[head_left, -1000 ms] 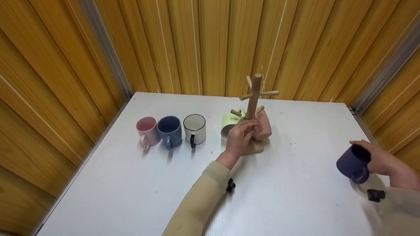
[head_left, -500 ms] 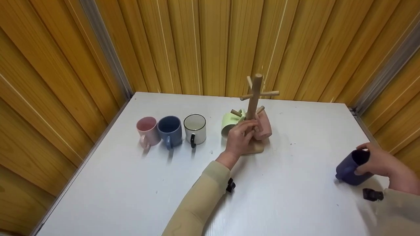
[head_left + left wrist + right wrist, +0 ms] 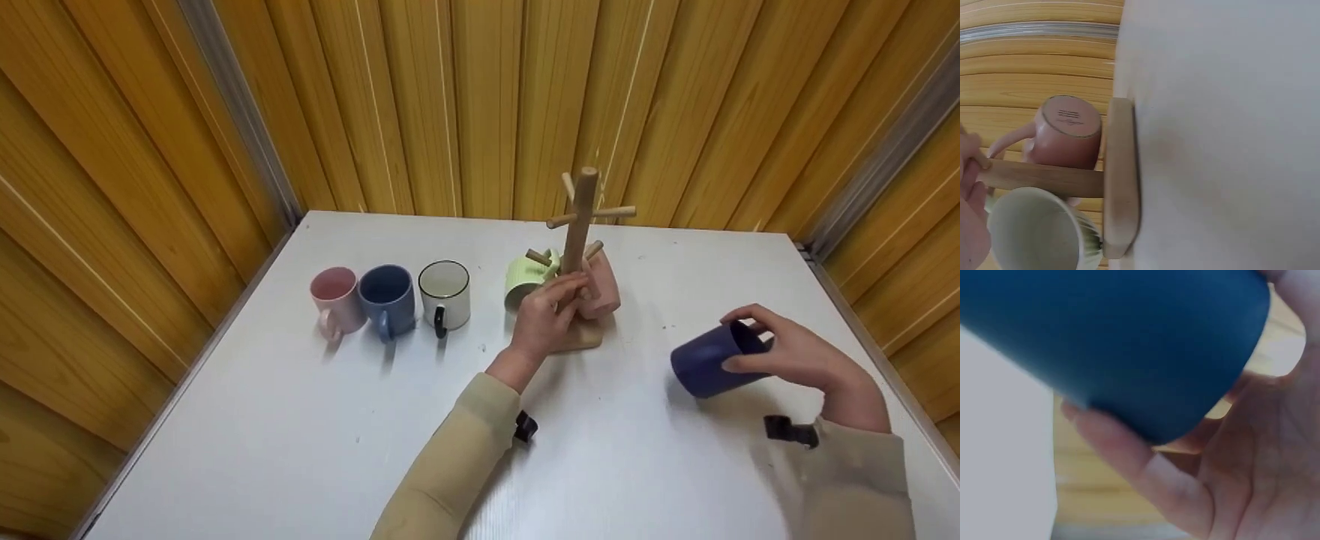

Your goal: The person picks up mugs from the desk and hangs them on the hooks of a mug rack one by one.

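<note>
My left hand [image 3: 541,319] grips the post of a wooden mug tree [image 3: 581,225] below its pegs. A light green mug [image 3: 521,279] hangs on the tree's left side and a pink mug [image 3: 604,289] on its right. The left wrist view shows the pink mug's base [image 3: 1072,116] and the open mouth of the green mug [image 3: 1036,230]. To the right of the tree, my right hand [image 3: 806,356] holds a dark blue mug [image 3: 703,364] near its rim, thumb on the near side. This mug is tilted, its mouth facing my palm; its handle is hidden.
At the left stand a light pink mug [image 3: 339,304], a blue mug [image 3: 388,301] and a white mug [image 3: 448,296] with a black rim and handle, all upright in a row. The white table [image 3: 285,442] ends at wood-patterned walls [image 3: 450,105] at the back and sides.
My right hand has brought the dark blue mug leftward from the table's right side, turning it so the handle is now out of sight. My left hand stays on the mug tree.
</note>
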Demonstrator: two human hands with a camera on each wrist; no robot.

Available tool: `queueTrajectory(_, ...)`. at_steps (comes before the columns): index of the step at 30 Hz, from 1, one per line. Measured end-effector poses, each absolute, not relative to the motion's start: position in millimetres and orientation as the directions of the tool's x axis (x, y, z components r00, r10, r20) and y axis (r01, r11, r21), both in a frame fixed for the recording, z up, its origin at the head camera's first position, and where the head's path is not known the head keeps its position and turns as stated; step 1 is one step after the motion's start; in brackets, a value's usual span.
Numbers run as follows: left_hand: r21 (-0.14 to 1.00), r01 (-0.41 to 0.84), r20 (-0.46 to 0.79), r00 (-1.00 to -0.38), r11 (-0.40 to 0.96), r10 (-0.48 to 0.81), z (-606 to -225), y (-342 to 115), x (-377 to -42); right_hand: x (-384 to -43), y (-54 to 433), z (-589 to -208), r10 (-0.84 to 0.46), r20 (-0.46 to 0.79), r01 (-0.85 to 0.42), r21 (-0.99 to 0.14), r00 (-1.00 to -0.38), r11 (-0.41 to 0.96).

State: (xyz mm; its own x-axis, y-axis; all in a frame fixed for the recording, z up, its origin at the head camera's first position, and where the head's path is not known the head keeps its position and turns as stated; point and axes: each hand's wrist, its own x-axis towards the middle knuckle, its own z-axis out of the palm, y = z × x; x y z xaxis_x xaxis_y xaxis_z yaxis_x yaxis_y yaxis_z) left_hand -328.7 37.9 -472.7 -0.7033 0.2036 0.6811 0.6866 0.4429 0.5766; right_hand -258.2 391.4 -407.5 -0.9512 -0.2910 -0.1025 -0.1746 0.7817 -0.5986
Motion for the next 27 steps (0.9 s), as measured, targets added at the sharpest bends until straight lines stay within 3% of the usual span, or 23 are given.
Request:
queueTrajectory(5,0.68,0.538,0.523,-0.832,0.497,0.186,-453.0,31.8,-310.0,-267.4,361.0,-406.5,-0.347,-0.127,-0.165,-0.699,-0.929,0.696)
queueTrajectory(9,0.786,0.33,0.24,-0.942,0.523,0.234,-437.2,27.3,-294.2,-274.0,341.4,-407.8,-0.382,-0.129,-0.16,-0.754,-0.915,0.637)
queueTrajectory(13,0.873,0.2,-0.002,-0.911,0.445,0.412,-434.0,25.6,-287.2,-280.7,322.1,-408.2,-0.398,-0.112,-0.162,-0.789,-0.911,0.593)
queueTrajectory(17,0.891,0.175,-0.072,-0.857,0.42,0.51,-442.1,26.9,-283.6,-286.8,302.6,-407.9,-0.418,-0.115,-0.143,-0.831,-0.901,0.537)
queueTrajectory(22,0.885,0.177,-0.053,-0.88,0.43,0.473,-447.2,25.5,-284.3,-291.4,283.7,-408.0,-0.41,-0.143,-0.088,-0.865,-0.901,0.495)
queueTrajectory(27,0.936,0.068,-0.09,-0.903,0.346,0.42,-452.1,18.7,-291.6,-294.0,273.2,-411.3,-0.414,-0.141,-0.09,-0.867,-0.899,0.491)
